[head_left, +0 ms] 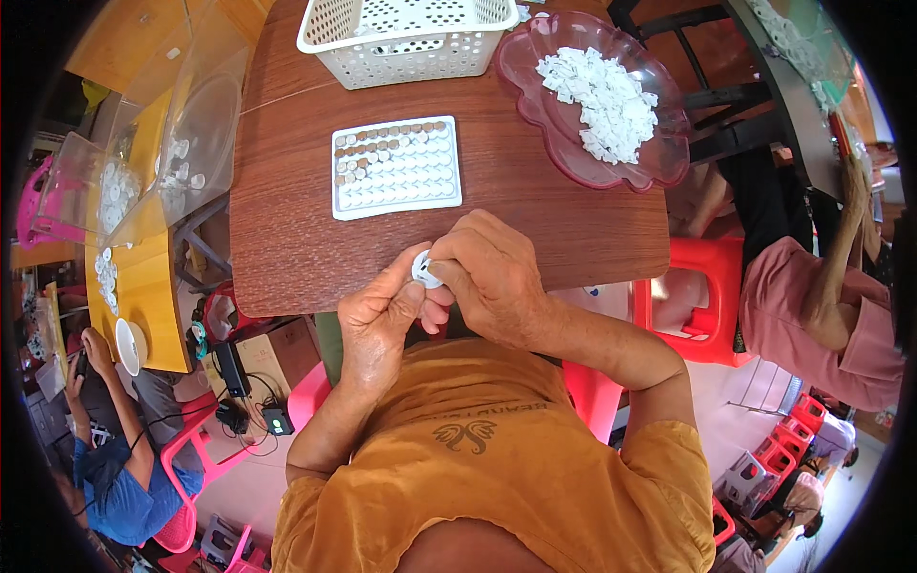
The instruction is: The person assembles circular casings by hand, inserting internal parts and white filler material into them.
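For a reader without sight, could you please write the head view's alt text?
A person's left hand and right hand hold a round white disc near the edge of a brown wooden table. Beyond are a white rectangular tray with brownish discs, a white perforated plastic basket, and a maroon scalloped bowl of white pieces.

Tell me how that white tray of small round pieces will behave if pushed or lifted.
Lying flat on the wooden table, the white tray would probably slide rather than tip. Its straight edges suggest it is fairly stiff. The small round pieces sit mostly in the far rows, so that side may feel heavier.
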{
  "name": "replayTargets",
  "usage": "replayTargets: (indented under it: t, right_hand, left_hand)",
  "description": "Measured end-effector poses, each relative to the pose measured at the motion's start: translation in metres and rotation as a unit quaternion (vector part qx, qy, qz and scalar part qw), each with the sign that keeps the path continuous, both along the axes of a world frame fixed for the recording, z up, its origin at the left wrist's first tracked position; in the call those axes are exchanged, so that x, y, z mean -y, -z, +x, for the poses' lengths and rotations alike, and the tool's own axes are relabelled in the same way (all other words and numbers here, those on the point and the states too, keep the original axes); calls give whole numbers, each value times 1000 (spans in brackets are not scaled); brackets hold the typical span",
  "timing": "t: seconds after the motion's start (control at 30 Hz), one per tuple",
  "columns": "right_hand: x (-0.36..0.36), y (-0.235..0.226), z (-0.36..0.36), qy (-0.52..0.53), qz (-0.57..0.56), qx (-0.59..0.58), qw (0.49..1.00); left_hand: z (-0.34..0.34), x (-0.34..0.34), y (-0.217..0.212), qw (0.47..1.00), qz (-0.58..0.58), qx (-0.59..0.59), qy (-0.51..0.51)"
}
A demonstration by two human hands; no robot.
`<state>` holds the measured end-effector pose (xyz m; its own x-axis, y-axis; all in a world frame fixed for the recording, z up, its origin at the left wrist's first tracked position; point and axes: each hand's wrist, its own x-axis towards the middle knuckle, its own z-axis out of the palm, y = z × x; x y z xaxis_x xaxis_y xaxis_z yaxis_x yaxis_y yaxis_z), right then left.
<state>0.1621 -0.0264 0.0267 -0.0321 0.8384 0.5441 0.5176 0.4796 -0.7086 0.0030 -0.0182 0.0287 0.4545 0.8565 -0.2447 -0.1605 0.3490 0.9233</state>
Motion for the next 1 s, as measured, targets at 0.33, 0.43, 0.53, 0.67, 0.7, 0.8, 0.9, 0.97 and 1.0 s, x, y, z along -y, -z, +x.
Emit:
replayTargets:
  t: [0.33,0.43,0.53,0.67,0.7,0.8,0.9,0.97,1.0]
  right_hand:
    - [-3,2,1,-11,36,47,998]
    - [-2,1,-1,-7,39,60,997]
    - [-2,1,-3,-4,43,72,996]
    - [1,1,-2,13,40,98,994]
    - [2,0,-2,12,41,99,994]
    - [6,-1,-2,45,20,113,992]
    - [7,5,-4,47,27,99,994]
    - [8,6,-10,71,41,70,994]
    - [8,6,-11,70,41,71,994]
  left_hand:
    - [0,-1,-1,1000,-19,6,-2]
    - [1,-1,0,1000,-19,6,-7]
    - [1,0,0,1000,-18,6,-13]
    - [4,-1,-1,999,-21,6,-28]
    - [4,-2,0,999,-19,5,-29]
    - [3,-3,0,999,-25,9,-19]
    - [3,-2,2,999,-33,21,-22]
    - [3,-1,4,999,-29,21,-27]
    - [3,-1,4,999,-25,22,-32]
